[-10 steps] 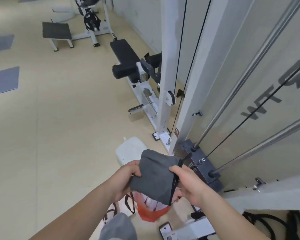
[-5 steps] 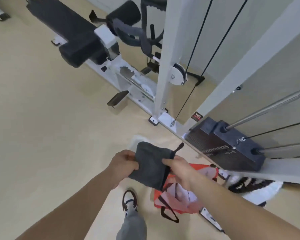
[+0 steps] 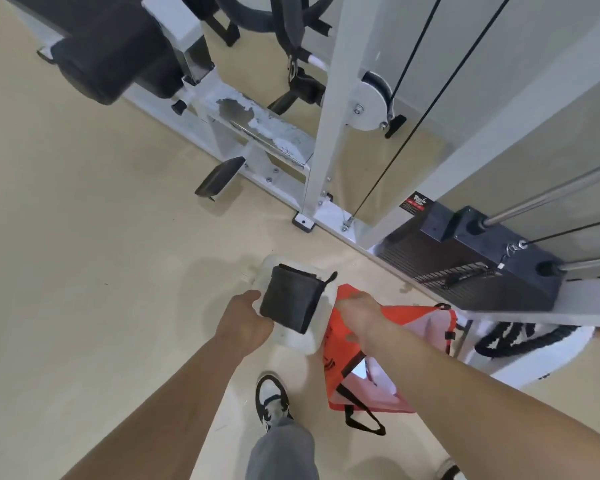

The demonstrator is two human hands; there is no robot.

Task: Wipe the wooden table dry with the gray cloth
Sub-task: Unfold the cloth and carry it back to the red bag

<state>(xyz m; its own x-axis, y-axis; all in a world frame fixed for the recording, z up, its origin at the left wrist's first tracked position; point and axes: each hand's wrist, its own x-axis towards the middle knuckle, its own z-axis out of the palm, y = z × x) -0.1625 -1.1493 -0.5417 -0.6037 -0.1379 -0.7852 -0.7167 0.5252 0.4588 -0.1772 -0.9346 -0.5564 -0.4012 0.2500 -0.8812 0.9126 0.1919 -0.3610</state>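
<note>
1. The fingertips of both hands are hidden from the head view. The left hand (image 3: 246,318) has its fingers tucked out of sight at the left edge of the gray cloth (image 3: 291,299). The fingers of the right hand (image 3: 357,311) point toward the cloth's right edge, and a pale strip shows between them and it.
2. The left hand grips the cloth, which is folded into a thick square and held up in the air in front of the body. I cannot tell whether the right hand has hold of it or only sits just beside it.
3. Both forearms reach forward from the lower corners and converge on the cloth.
4. Directly below the cloth, a white container (image 3: 297,339) stands on the floor (image 3: 84,271), largely covered by it.
5. An orange bag (image 3: 406,313) lies under the right wrist, partly hidden by the arm.
6. One shoe (image 3: 271,398) shows below the hands; a second is cut off at the bottom edge.
7. The cable machine frame (image 3: 326,116) and weight stack (image 3: 482,268) close in ahead and to the right, while open floor spreads to the left.
</note>
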